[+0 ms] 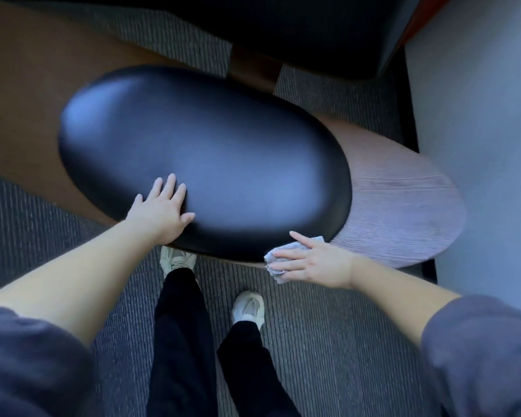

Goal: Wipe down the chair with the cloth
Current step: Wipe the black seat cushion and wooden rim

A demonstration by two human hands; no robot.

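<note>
Nearest the camera, two white shoes [248,305] are seen on the ribbed grey carpet [328,341], just short of the chair [223,152]. The right hand [313,263] is laid flat, fingers straight and spread, on a crumpled pale cloth [275,260], which is pressed against the near right rim of the black padded seat. Nothing is gripped; the cloth is only pinned under the palm and fingers. The left hand [163,210] is spread open on the near left of the seat, apparently to steady it.

The step in hand is judged to be the wiping of the seat's front edge. The broad glossy top, farther off, shows no cloth on it, so it is probably to be covered next: the cloth would need to be swept up and across the dome with even pressure, and the left hand shifted out of its path.

Just beyond the seat on the right, a pale wood-grained panel [403,206] is seen; whether it belongs to the chair cannot be told. Farthest off, dark furniture [298,31] is visible.
</note>
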